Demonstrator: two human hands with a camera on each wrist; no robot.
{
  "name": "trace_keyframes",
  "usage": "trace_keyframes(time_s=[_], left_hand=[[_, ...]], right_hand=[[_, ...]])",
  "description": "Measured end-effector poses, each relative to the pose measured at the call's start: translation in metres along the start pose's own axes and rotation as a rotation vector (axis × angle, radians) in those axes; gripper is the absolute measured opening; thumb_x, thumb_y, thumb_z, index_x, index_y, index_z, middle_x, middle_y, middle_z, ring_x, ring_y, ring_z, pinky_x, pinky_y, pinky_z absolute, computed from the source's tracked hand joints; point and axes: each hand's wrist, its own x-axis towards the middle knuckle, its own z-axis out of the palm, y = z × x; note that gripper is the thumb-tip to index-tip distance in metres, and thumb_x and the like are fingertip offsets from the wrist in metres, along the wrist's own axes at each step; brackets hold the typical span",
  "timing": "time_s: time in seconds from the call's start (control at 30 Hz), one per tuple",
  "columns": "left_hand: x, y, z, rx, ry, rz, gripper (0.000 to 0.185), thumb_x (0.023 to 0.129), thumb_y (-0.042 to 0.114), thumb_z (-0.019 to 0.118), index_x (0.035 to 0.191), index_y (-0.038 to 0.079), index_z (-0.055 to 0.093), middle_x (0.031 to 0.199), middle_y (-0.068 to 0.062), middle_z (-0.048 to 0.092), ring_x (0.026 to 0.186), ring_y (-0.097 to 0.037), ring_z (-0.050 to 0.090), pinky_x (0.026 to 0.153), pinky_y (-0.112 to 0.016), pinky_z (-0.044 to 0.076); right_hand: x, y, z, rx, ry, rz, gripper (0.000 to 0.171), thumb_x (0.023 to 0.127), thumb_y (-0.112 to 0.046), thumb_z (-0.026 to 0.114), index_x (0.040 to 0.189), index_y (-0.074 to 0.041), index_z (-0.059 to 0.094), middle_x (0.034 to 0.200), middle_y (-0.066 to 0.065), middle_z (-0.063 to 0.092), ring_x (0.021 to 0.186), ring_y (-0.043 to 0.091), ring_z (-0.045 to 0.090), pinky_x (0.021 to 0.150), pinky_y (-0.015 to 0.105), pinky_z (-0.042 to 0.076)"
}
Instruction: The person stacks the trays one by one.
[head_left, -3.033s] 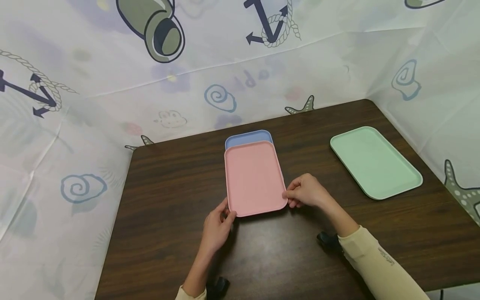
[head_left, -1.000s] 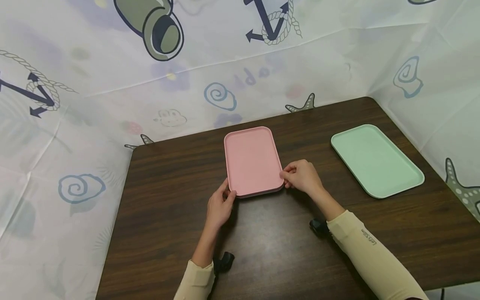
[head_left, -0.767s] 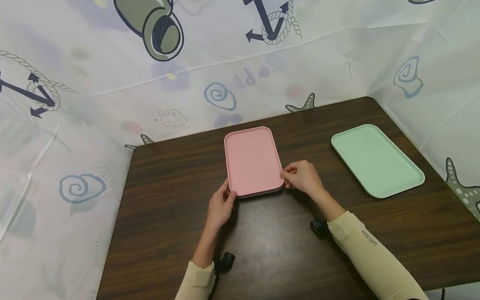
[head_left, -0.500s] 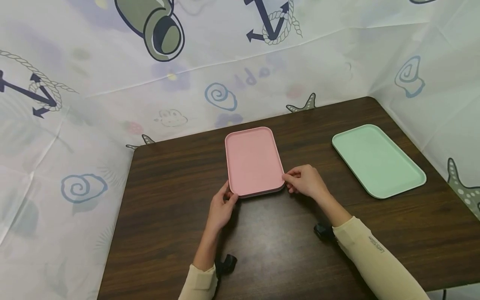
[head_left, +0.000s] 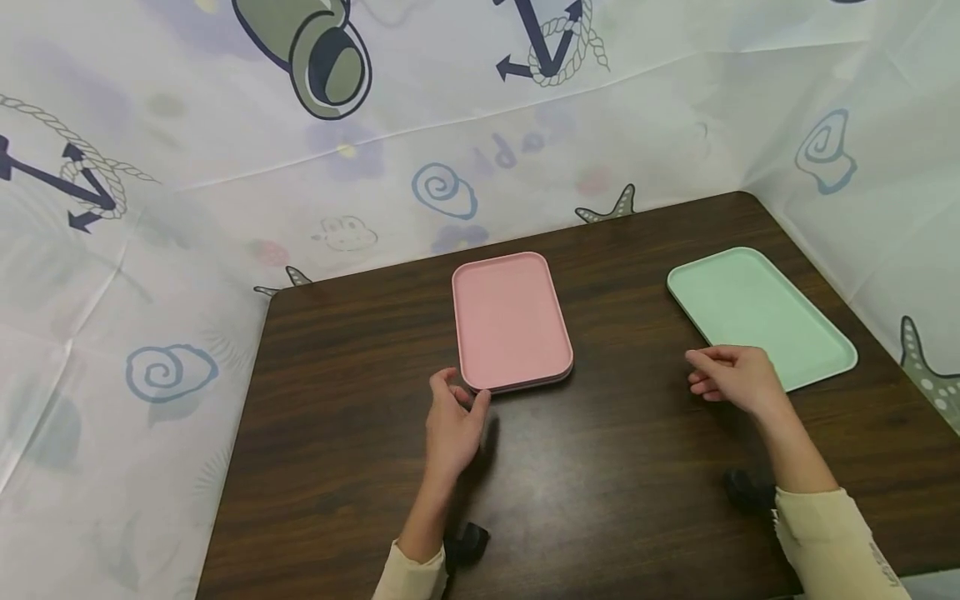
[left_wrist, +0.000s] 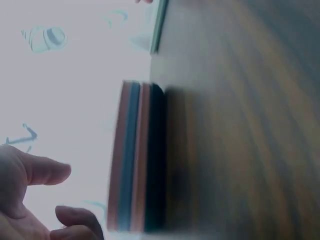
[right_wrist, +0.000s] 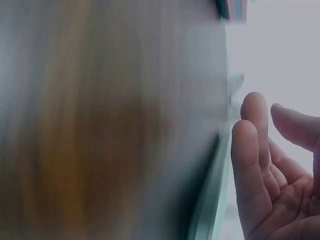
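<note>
A pink tray (head_left: 510,321) lies on top of a stack at the middle back of the dark wooden table (head_left: 600,483). In the left wrist view the stack's edge (left_wrist: 132,155) shows pink and blue layers. My left hand (head_left: 461,400) hovers just off the stack's near left corner, fingers loosely curled and holding nothing; its fingers (left_wrist: 35,172) stand apart from the stack. My right hand (head_left: 701,372) is out to the right with relaxed fingers (right_wrist: 255,165), beside the near end of a green tray (head_left: 757,312), holding nothing.
A printed white sheet (head_left: 187,250) walls the table at the back and on both sides. The green tray's edge (right_wrist: 212,200) lies close by the right hand's fingers. Bare tabletop lies between the two trays and along the near edge.
The pink tray was slid back over the blue one. Both hands then let go of its near corners; the right hand moved right toward the green tray, the left drew slightly back.
</note>
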Motion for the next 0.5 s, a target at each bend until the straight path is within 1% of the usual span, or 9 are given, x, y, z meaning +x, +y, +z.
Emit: trace_keyframes(time_s=[0.07, 0.1, 0.17, 0.23, 0.27, 0.3, 0.33, 0.43, 0.5], left_hand=[[-0.003, 0.009, 0.002, 0.03, 0.04, 0.048, 0.051, 0.09, 0.023, 0.069, 0.13, 0.01, 0.041, 0.093, -0.004, 0.052, 0.063, -0.014, 0.049, 0.058, -0.034, 0.04], [-0.004, 0.013, 0.004, 0.041, 0.055, 0.084, 0.047, 0.089, 0.023, 0.069, 0.127, 0.01, 0.043, 0.092, -0.004, 0.052, 0.062, -0.013, 0.048, 0.058, -0.033, 0.04], [-0.006, 0.02, 0.009, 0.061, 0.073, 0.173, 0.038, 0.088, 0.022, 0.07, 0.118, 0.012, 0.049, 0.088, -0.003, 0.052, 0.061, -0.012, 0.047, 0.057, -0.032, 0.038], [-0.007, 0.028, 0.017, 0.073, 0.064, 0.268, 0.028, 0.088, 0.02, 0.071, 0.109, 0.015, 0.054, 0.081, 0.0, 0.051, 0.06, -0.009, 0.046, 0.056, -0.03, 0.038], [-0.008, 0.032, 0.021, 0.066, 0.046, 0.312, 0.023, 0.087, 0.019, 0.072, 0.103, 0.015, 0.057, 0.077, 0.001, 0.051, 0.058, -0.008, 0.046, 0.055, -0.029, 0.038], [-0.009, 0.036, 0.027, 0.06, 0.024, 0.358, 0.018, 0.087, 0.018, 0.073, 0.097, 0.015, 0.059, 0.073, 0.003, 0.051, 0.058, -0.007, 0.046, 0.055, -0.028, 0.038], [-0.01, 0.039, 0.033, 0.051, -0.009, 0.4, 0.015, 0.086, 0.018, 0.074, 0.093, 0.016, 0.061, 0.07, 0.005, 0.051, 0.057, -0.006, 0.046, 0.054, -0.026, 0.038], [-0.017, 0.052, 0.054, 0.016, -0.164, 0.479, 0.011, 0.088, 0.022, 0.074, 0.083, 0.018, 0.065, 0.062, 0.011, 0.05, 0.054, 0.0, 0.045, 0.05, -0.02, 0.037], [-0.021, 0.059, 0.073, 0.015, -0.277, 0.528, 0.013, 0.091, 0.026, 0.07, 0.08, 0.019, 0.069, 0.06, 0.014, 0.051, 0.053, 0.003, 0.044, 0.05, -0.016, 0.036]], right_hand=[[-0.005, 0.009, -0.02, 0.034, 0.06, 0.013, 0.054, 0.098, -0.029, 0.061, 0.121, 0.019, 0.054, 0.072, 0.003, 0.071, 0.062, 0.013, 0.07, 0.059, 0.029, 0.056], [-0.007, 0.014, -0.03, 0.052, 0.091, 0.022, 0.047, 0.098, -0.029, 0.061, 0.115, 0.014, 0.059, 0.07, 0.001, 0.071, 0.061, 0.012, 0.069, 0.058, 0.028, 0.056], [-0.012, 0.022, -0.049, 0.103, 0.153, 0.044, 0.028, 0.097, -0.027, 0.062, 0.101, 0.0, 0.069, 0.067, -0.002, 0.069, 0.058, 0.011, 0.069, 0.055, 0.027, 0.055], [-0.015, 0.03, -0.066, 0.154, 0.225, 0.079, 0.015, 0.096, -0.025, 0.064, 0.085, -0.016, 0.07, 0.064, -0.005, 0.068, 0.056, 0.011, 0.068, 0.053, 0.026, 0.055], [-0.017, 0.034, -0.073, 0.169, 0.266, 0.1, 0.014, 0.096, -0.024, 0.064, 0.083, -0.02, 0.068, 0.063, -0.006, 0.068, 0.055, 0.01, 0.068, 0.052, 0.026, 0.054], [-0.018, 0.037, -0.079, 0.18, 0.307, 0.123, 0.013, 0.096, -0.024, 0.063, 0.082, -0.022, 0.065, 0.062, -0.007, 0.067, 0.054, 0.01, 0.067, 0.052, 0.025, 0.054], [-0.018, 0.041, -0.085, 0.187, 0.342, 0.143, 0.011, 0.096, -0.023, 0.063, 0.085, -0.021, 0.063, 0.061, -0.009, 0.066, 0.054, 0.009, 0.067, 0.051, 0.025, 0.054], [-0.02, 0.049, -0.099, 0.187, 0.441, 0.205, 0.008, 0.097, -0.023, 0.06, 0.096, -0.016, 0.056, 0.06, -0.013, 0.063, 0.052, 0.007, 0.064, 0.049, 0.023, 0.053], [-0.02, 0.055, -0.109, 0.198, 0.467, 0.23, 0.008, 0.097, -0.023, 0.058, 0.1, -0.017, 0.052, 0.06, -0.014, 0.061, 0.051, 0.005, 0.063, 0.049, 0.023, 0.052]])
